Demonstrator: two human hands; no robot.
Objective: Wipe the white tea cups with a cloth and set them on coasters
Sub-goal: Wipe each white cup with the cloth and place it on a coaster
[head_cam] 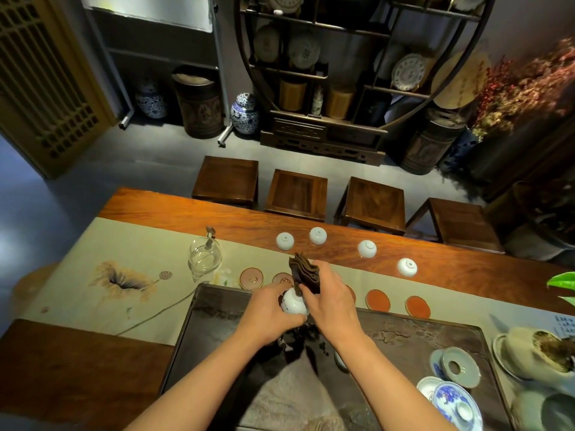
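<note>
1. The left hand (270, 309) grips a white tea cup (294, 301) above the dark tea tray (217, 309).
2. The right hand (330, 298) holds a folded brown cloth (306, 272) with curled fingers, pressed against the cup.
3. Four more white cups (367, 248) stand upside down on the bench (186, 209), well apart from the hands.
4. Round coasters (377, 300) lie in a row just beyond the tray.

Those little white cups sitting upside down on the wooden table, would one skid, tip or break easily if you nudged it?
Each upside-down white cup rests on its wide rim, so it probably slides rather than tips. The glaze looks glossy and the table polished, so likely slippery. It looks like thin porcelain, probably light and chippable.
</note>
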